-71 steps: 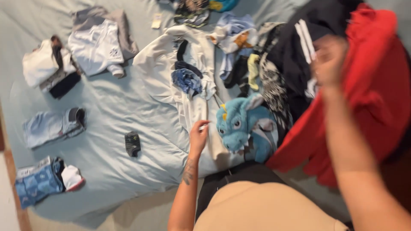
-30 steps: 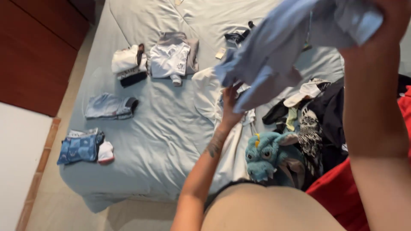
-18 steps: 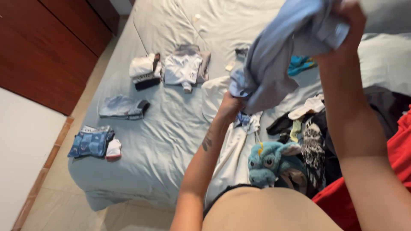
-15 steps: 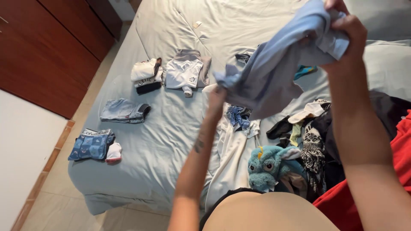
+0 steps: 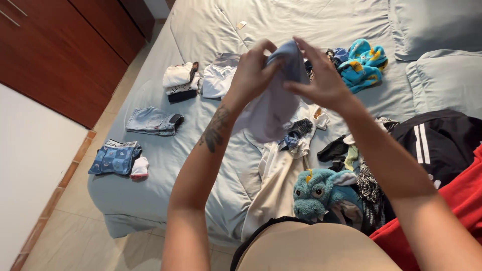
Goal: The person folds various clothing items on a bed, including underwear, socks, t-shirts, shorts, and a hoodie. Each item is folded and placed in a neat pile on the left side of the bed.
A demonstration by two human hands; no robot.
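step: pale blue garment (image 5: 273, 100) held up over the bed (image 5: 201, 145), being gathered for a fold | left hand (image 5: 249, 75) pinched on its top edge | right hand (image 5: 321, 80) gripping the other side | tip: edges best matched evenly, fabric kept taut, clear of the loose clothes pile (image 5: 346, 155)

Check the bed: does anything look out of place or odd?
Nothing damaged. A teal plush dragon sits among the unsorted clothes at the near edge, and a small paper tag lies alone near the head of the bed.
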